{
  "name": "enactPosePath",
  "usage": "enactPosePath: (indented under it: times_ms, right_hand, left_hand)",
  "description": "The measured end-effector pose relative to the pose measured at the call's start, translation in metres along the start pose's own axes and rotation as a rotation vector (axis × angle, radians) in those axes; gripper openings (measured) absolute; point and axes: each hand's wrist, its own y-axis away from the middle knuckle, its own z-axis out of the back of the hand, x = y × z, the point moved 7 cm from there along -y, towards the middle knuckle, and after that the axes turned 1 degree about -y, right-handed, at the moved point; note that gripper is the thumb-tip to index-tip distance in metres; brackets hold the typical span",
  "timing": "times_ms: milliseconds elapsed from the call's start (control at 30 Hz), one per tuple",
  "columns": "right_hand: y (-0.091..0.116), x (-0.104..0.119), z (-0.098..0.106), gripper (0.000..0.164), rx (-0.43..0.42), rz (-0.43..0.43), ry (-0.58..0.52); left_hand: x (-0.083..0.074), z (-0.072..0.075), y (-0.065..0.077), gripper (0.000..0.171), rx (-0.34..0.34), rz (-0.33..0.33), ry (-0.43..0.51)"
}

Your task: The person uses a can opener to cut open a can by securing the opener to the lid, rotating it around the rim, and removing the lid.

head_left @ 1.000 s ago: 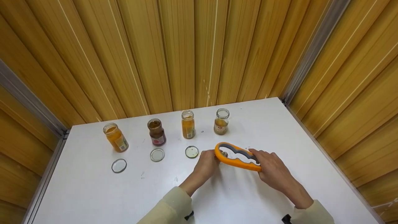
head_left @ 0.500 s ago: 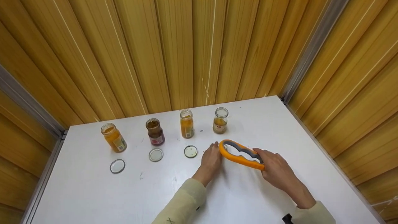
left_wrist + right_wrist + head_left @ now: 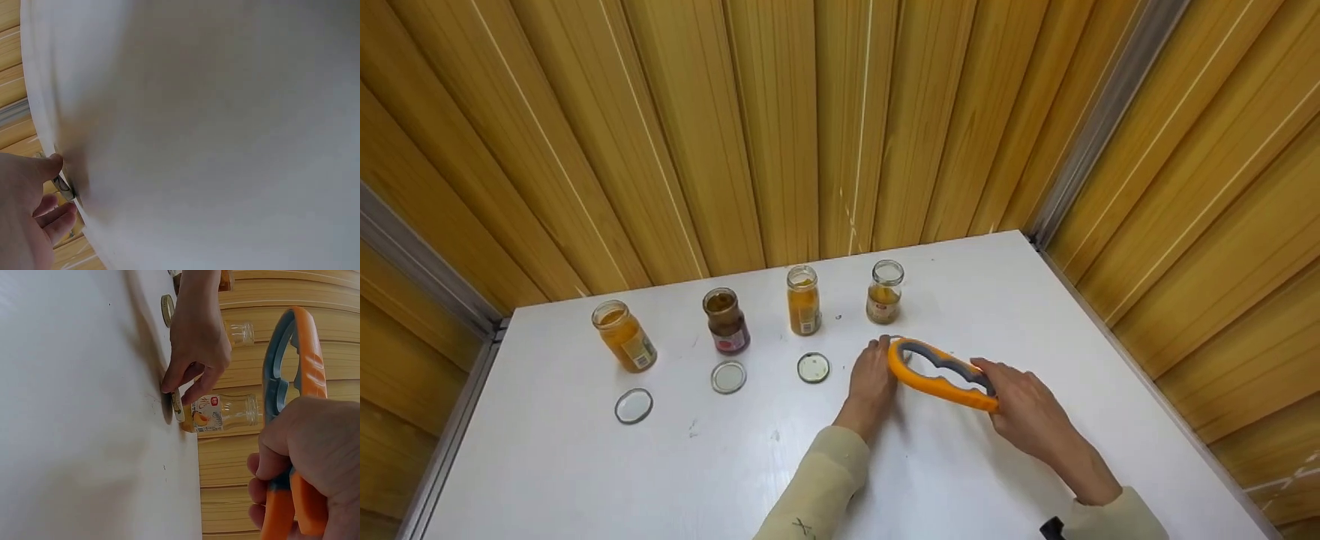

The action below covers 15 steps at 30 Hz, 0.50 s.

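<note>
In the right wrist view my left hand [image 3: 197, 340] pinches a jar lid [image 3: 178, 406] between thumb and fingers, low at the table surface. Whether the lid touches the table I cannot tell. The head view shows this left hand [image 3: 872, 384] with the lid mostly hidden behind the opener. My right hand [image 3: 1027, 409] grips one end of an orange and grey jar opener [image 3: 934, 385], held above the table. Just beyond the left hand stands an uncapped jar [image 3: 883, 300] with a peach label and some yellowish contents.
Further left stand more uncapped jars: a tall orange one [image 3: 804, 304], a dark brown one [image 3: 727, 322] and another orange one [image 3: 624, 337]. Three lids lie before them, a right one [image 3: 813, 367], a middle one [image 3: 728, 377] and a left one [image 3: 634, 406]. Wood-patterned walls [image 3: 780, 127] enclose the white table [image 3: 720, 480].
My left hand has moved slightly forward and down to the table with the lid. The opener has shifted a little to the right in my right hand, then stayed there.
</note>
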Motion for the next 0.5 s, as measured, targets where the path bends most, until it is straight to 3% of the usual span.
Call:
enactPosePath:
  times_ms: [167,433,500]
  right_hand:
    - [0.0010,0.0011,-0.0016,0.063,0.004,-0.010,-0.021]
    - [0.0011,-0.0006,-0.0001,0.067,0.011,-0.031,-0.028]
    - [0.0012,-0.0016,0.0004,0.067,0.014,-0.039,-0.025]
  left_hand:
    - [0.0034,-0.0026,0.0006,0.029,0.000,0.032,0.123]
    - [0.0079,-0.0035,-0.0017,0.032,0.033,0.086,0.193]
    - [0.0067,-0.0036,-0.0019,0.033,0.042,0.073,0.194]
